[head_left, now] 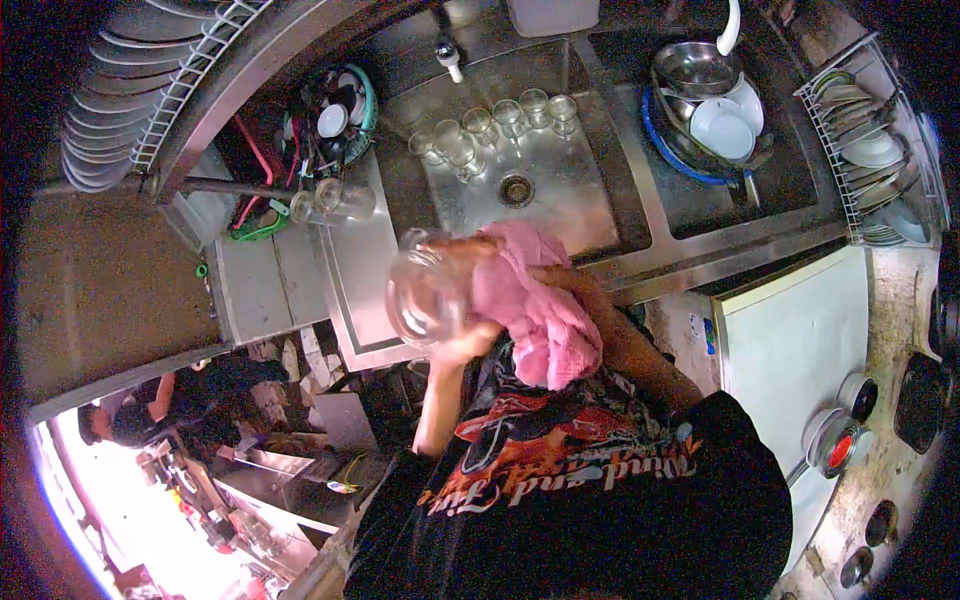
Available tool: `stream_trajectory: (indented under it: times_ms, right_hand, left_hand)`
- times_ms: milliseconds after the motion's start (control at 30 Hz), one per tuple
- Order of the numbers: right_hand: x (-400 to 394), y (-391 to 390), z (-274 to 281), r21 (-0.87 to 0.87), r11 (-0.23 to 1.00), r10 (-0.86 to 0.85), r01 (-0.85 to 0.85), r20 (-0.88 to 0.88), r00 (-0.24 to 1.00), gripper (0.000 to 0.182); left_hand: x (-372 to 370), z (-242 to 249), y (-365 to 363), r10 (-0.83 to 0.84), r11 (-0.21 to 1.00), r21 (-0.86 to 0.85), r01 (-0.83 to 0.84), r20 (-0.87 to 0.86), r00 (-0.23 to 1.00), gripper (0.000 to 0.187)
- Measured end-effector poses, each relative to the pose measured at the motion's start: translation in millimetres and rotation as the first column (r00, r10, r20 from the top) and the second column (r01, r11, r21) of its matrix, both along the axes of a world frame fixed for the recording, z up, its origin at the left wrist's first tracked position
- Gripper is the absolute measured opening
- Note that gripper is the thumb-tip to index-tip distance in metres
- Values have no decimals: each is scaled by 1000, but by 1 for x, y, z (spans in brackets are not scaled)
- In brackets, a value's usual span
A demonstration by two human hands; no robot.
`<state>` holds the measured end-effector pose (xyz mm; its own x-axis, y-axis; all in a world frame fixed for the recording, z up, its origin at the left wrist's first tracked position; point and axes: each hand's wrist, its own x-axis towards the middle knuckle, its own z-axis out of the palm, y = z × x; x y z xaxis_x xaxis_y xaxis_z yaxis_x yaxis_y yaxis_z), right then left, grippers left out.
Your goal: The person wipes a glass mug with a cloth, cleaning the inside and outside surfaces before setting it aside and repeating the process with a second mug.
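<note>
A clear glass vessel, blurred by motion, is gripped in my left hand, its round end facing left. My right hand is wrapped in a pink cloth, which presses against the right side of the glass; most of its fingers are hidden under the cloth. Both hands are in front of the steel sink. Several stemmed or footed glasses stand in the sink behind its drain.
Two glass jars lie on the left drainboard. A dish basket is behind them. Bowls fill a blue-rimmed basin in the right sink. Plate racks flank both sides. A person is at the lower left.
</note>
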<state>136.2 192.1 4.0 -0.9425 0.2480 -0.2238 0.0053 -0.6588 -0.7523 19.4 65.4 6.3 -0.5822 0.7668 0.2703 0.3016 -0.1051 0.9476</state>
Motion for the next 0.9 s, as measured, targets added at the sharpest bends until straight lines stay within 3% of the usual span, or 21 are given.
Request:
stream_trajectory:
  times_ms: [33,67,100,133,167,200,233,267,333,400,467,500,600,633,733,767,833,867,900]
  right_hand:
    - [1,0,0,22,1000,20,-20,7,1000,40]
    - [2,0,-1,45,998,37,-38,14,999,45]
    - [3,0,-2,68,996,54,-55,22,998,50]
    - [4,0,-2,90,993,70,-73,30,997,55]
    - [5,0,-2,111,990,86,-90,39,995,61]
    - [7,-1,-2,131,985,102,-108,49,994,66]
    - [5,-9,4,230,972,-18,39,-94,995,68]
    - [5,-9,5,230,972,-19,40,-92,996,68]
    - [5,-8,6,673,739,58,-29,-20,998,65]
    - [-1,-2,11,713,699,142,-61,-55,988,61]
    - [-5,6,26,950,261,274,171,-243,931,54]
    - [-4,9,31,950,263,273,168,-240,931,54]
    - [2,23,40,827,542,376,-148,-81,923,47]
    - [5,22,37,827,542,380,-152,-80,922,47]
    - [14,10,20,596,799,13,76,-144,990,43]
    - [13,10,21,595,800,12,76,-143,990,43]
    - [7,10,24,879,303,50,368,-401,915,45]
    - [6,12,24,879,302,45,370,-401,915,45]
    - [4,14,23,943,241,130,229,-265,955,47]
  left_hand:
    - [2,-6,-2,217,975,-78,-206,170,961,93]
    - [1,-10,0,216,976,-77,-206,171,961,93]
    - [-1,-15,7,125,950,209,-231,422,898,83]
    - [-1,1,20,-42,833,458,-311,612,790,73]
    - [1,11,26,-43,833,458,-310,612,790,73]
    - [3,19,31,-18,800,427,-420,718,696,63]
    - [3,23,34,-2,763,381,-522,809,587,56]
    - [3,23,38,-3,763,381,-522,810,586,56]
    - [1,23,43,109,738,203,-644,906,410,60]
    - [-12,26,37,110,791,162,-590,911,397,65]
    - [-25,33,39,133,833,-9,-553,974,184,70]
    - [-25,38,41,122,828,23,-560,968,220,73]
    - [-41,37,31,28,846,71,-529,984,176,72]
    - [-42,38,29,42,847,87,-525,973,228,72]
    - [-42,33,28,-61,832,177,-526,971,230,69]
    - [-39,34,30,-60,833,176,-525,971,229,69]
    - [-26,37,37,-8,818,126,-562,978,208,61]
    - [-22,36,39,-8,820,126,-558,978,208,61]
    - [-17,33,40,102,854,78,-515,945,311,62]
